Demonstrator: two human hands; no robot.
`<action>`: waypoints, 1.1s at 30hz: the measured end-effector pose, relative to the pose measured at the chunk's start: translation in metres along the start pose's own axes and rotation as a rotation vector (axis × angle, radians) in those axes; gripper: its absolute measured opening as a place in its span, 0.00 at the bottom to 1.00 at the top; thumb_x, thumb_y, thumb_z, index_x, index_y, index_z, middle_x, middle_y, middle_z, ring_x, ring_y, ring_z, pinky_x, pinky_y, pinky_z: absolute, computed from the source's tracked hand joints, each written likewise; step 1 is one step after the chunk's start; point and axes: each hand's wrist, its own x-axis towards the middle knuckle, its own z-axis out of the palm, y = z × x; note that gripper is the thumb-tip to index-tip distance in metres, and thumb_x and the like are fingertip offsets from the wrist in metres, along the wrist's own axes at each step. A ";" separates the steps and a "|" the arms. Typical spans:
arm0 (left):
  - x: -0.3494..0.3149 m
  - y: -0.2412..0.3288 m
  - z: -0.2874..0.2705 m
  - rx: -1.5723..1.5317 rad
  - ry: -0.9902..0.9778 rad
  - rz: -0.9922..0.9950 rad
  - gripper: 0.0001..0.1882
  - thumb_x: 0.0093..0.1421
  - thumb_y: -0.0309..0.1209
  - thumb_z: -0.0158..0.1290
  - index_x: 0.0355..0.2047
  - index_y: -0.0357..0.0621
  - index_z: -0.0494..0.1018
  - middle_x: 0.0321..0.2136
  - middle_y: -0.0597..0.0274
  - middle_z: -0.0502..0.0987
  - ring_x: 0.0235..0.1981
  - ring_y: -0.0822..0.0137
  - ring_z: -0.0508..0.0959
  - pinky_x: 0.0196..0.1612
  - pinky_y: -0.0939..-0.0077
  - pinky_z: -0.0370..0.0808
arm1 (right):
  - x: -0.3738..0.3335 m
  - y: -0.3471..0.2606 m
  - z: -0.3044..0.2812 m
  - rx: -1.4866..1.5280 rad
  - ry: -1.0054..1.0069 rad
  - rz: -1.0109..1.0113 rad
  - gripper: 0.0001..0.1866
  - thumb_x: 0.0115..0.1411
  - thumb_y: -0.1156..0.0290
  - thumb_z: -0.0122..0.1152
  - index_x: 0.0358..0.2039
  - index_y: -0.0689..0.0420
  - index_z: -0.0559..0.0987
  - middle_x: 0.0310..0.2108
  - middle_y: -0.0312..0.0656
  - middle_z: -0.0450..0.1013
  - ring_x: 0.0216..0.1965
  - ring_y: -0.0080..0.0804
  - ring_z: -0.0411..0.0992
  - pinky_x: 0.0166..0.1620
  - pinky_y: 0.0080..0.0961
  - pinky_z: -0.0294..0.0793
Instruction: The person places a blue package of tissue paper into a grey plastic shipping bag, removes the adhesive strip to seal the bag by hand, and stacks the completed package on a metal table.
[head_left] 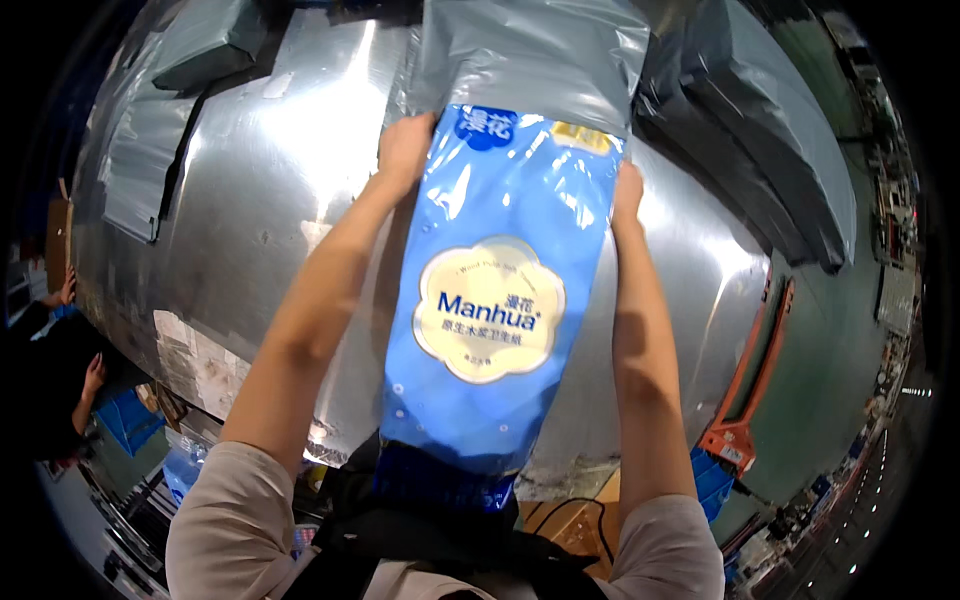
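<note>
A long blue plastic-wrapped pack (480, 410) with a cream flower-shaped label lies lengthwise in front of me, its near end close to my body. Its far end is inside a grey plastic mailing bag (535, 60), whose mouth crosses the pack just beyond its top print. At the left side of that mouth, my left hand (405, 152) is closed on the bag's edge, against the pack. My right hand (627, 192) is closed at the opposite side, its fingers partly hidden behind the pack and bag edge. Both arms are stretched forward.
Beneath is a shiny metal table (270, 200). Grey bags (150, 140) lie at the left, and filled grey parcels (755, 130) at the right. An orange pallet jack (735, 435) stands on the green floor. Another person's hand (92, 378) shows at far left.
</note>
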 end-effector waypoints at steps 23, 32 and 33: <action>-0.502 0.003 -0.090 -0.506 -0.432 -0.431 0.16 0.55 0.38 0.48 0.20 0.36 0.70 0.12 0.61 0.70 0.15 0.72 0.69 0.20 0.76 0.66 | -0.492 -0.020 -0.113 0.181 -0.602 0.246 0.19 0.58 0.60 0.42 0.29 0.64 0.75 0.27 0.55 0.72 0.30 0.50 0.71 0.36 0.40 0.68; -0.570 0.006 -0.091 -0.592 -0.348 -0.550 0.14 0.57 0.34 0.46 0.22 0.36 0.72 0.13 0.65 0.71 0.13 0.77 0.69 0.19 0.80 0.66 | -0.543 -0.104 -0.117 0.009 -0.146 -0.078 0.20 0.49 0.54 0.56 0.15 0.59 0.72 0.13 0.45 0.66 0.18 0.42 0.67 0.24 0.34 0.66; -0.574 0.009 -0.088 -0.588 -0.318 -0.527 0.14 0.57 0.35 0.46 0.22 0.36 0.71 0.13 0.65 0.71 0.14 0.77 0.69 0.19 0.80 0.66 | -0.550 -0.114 -0.099 0.105 -0.114 -0.171 0.14 0.50 0.60 0.56 0.20 0.59 0.72 0.19 0.45 0.67 0.24 0.42 0.68 0.28 0.35 0.67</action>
